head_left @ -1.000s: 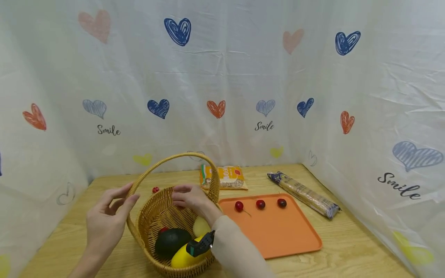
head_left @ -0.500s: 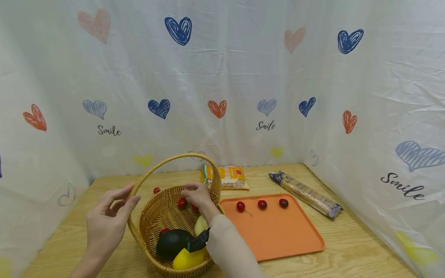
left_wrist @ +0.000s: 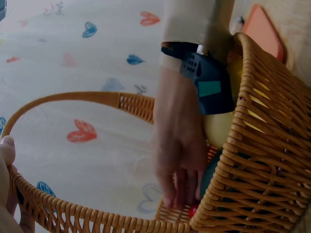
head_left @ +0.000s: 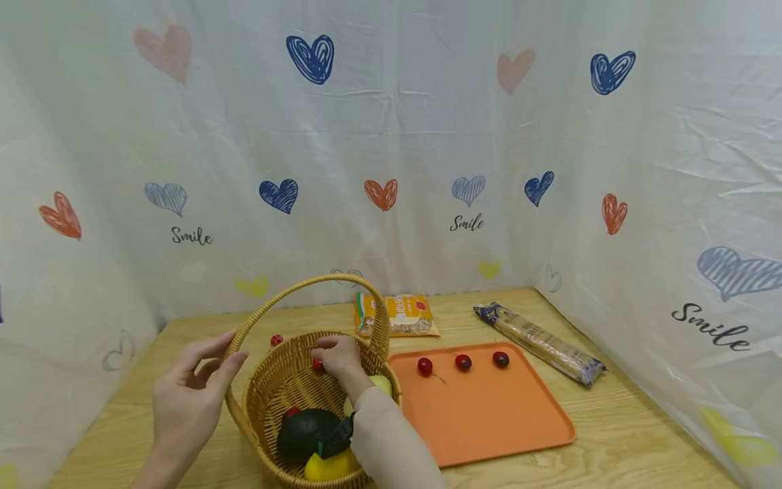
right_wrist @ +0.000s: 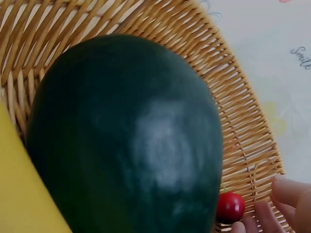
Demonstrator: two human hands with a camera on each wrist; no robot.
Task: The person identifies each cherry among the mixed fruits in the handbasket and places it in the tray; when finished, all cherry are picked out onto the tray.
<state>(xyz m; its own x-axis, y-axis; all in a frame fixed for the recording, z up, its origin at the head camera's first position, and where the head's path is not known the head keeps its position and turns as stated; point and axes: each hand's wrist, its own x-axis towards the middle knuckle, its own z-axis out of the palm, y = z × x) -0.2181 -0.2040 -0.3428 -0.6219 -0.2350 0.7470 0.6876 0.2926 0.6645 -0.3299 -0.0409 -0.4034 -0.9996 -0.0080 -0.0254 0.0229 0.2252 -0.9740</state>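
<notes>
In the head view my left hand (head_left: 189,401) holds the handle of a wicker basket (head_left: 253,435) between thumb and fingers. Inside the basket, my right hand (head_left: 341,363) reaches down with its fingertips right at a red cherry (head_left: 318,365). Its fingers (right_wrist: 286,191) show at the right edge of the right wrist view, beside a cherry (right_wrist: 230,208). Also in the basket lie a dark green avocado-shaped fruit (head_left: 305,435), a yellow fruit (head_left: 330,466) and a pale green fruit (head_left: 381,384). A further cherry (head_left: 292,412) peeks out behind the dark green fruit.
An orange tray (head_left: 489,421) right of the basket bears three cherries (head_left: 463,363) in a row. Behind stand an orange-and-clear food bag (head_left: 403,316) and, farther right, a long clear packet (head_left: 544,344). A small red patterned ball (head_left: 277,339) lies behind the basket.
My right hand has moved slightly right and lower into the basket, and one of two cherries seen under it half a second ago is now hidden. My left hand stays on the handle.
</notes>
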